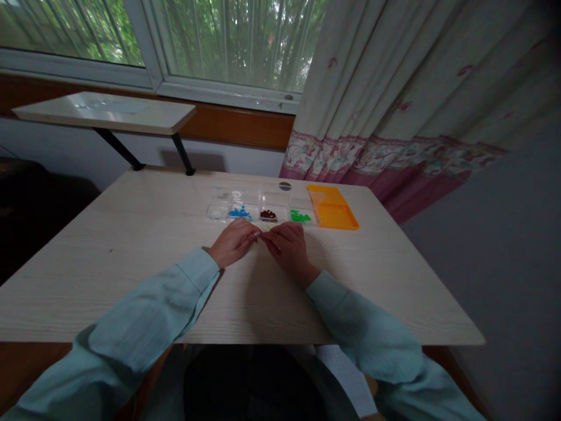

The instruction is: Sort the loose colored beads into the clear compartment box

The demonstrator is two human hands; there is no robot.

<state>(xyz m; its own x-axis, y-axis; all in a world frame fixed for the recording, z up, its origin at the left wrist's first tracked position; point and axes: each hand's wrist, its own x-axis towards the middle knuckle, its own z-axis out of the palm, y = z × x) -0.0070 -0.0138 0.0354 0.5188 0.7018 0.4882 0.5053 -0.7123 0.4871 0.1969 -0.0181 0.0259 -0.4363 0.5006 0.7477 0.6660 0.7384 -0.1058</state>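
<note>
My left hand point(235, 241) and my right hand point(288, 247) meet fingertip to fingertip over the table, just in front of a clear compartment tray point(214, 211). The fingers of both hands are closed in a pinch. Something small and pale shows at the left fingertips, too tiny to name. Blue pieces point(240, 213), dark brown pieces point(268, 216) and green pieces point(300, 216) lie in separate front compartments of the tray. A few pale yellowish bits point(267, 225) show behind the fingertips, partly hidden by the hands.
An orange plastic tray or lid point(335, 208) lies at the right end of the clear tray. Behind it is a dark round grommet point(284, 186) in the pale wooden table point(175, 234). A raised shelf point(114, 114) on black legs stands back left. A curtain point(350, 117) hangs back right.
</note>
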